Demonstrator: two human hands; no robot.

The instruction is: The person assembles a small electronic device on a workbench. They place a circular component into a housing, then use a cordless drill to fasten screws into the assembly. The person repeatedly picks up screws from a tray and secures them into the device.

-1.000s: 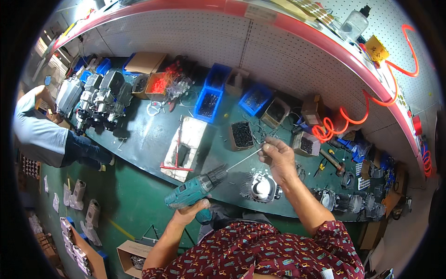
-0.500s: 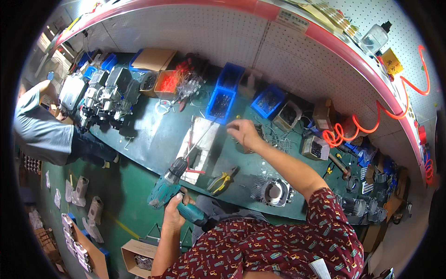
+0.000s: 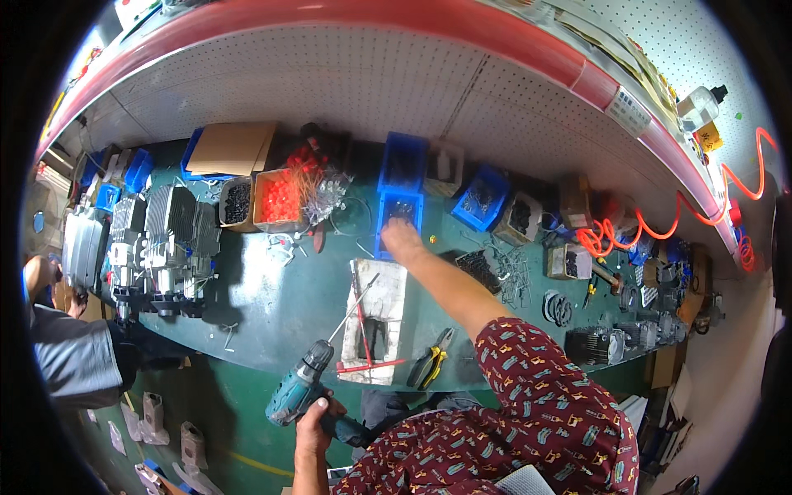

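Note:
My left hand is wrapped round the handle of a teal cordless drill, whose long thin bit points up and away over the bench. My right hand reaches down into the near blue bin, which holds small metal parts; its fingertips are hidden there. Beneath the bit lies a worn white block with an opening in it. A red T-handled tool rests across this block. Pliers with yellow and black handles lie just to its right.
Large grey motor-like housings stand at the left, near another person. Along the back are a box of red parts, another blue bin and cartons. A coiled orange hose hangs at the right, above finned metal castings.
My right hand has gone from above the bench into the blue bin. The drill stays in my left hand. The view has shifted, and the round-bored casting near my right arm has left its spot.

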